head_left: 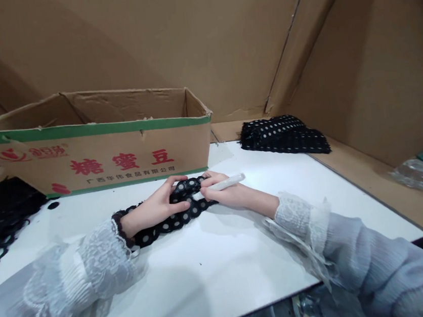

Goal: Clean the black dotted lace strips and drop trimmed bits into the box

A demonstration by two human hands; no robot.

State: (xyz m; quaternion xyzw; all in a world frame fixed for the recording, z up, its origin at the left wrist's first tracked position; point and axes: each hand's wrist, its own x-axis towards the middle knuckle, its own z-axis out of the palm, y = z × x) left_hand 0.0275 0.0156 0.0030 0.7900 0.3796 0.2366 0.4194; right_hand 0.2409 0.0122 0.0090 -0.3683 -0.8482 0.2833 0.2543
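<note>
- Two bare hands, seen meeting over one piece of work on a white table (180,289).
- One left hand (156,208), laid over a dotted black strip (162,228): thumb and fingers spread well apart, the thumb along the near part, the fingers towards the far edge, fabric showing in the gap.
- One right hand (225,191), at the strip's right end: thumb and fingers pinched together on a white pen-shaped tool (229,181). Its lower end points down-left at the strip; whether it touches the cloth, I cannot tell from here.
- One dotted black strip, pale round spots, scalloped near edge; lies slantwise on the table in front of the box, partly beneath the left hand.
- One open cardboard box (191,148), green-edged, red characters on its front; stands just beyond the hands.
- One dark openwork heap (2,218), at far left, with a small black disc (53,205) near it.
- One folded dotted bundle (281,135), at the table's far right, well apart from both hands.
</note>
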